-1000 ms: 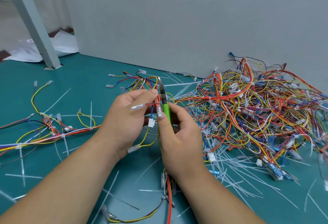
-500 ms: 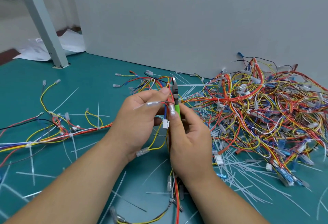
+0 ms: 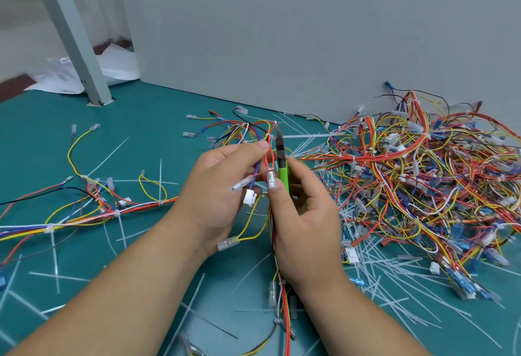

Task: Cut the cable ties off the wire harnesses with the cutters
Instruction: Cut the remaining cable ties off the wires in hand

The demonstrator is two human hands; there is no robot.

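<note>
The left hand [image 3: 214, 195] is pinching the light, floppy wire harness [image 3: 269, 158] between its fingers [image 3: 253, 148] above the teal surface [image 3: 158, 118], the right hand [image 3: 304, 223] gripping the cutters [image 3: 282, 169] — holding close to the blades is looking wisest.

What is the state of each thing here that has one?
left hand, pinches the held harness.
right hand, grips the cutters.
cutters, upright, tips up; blades open or closed unclear.
held harness, lifted, hanging between both hands.
floor harness, lying, ties on.
harness pile, tangled.
loose ties, cut, scattered.
</note>
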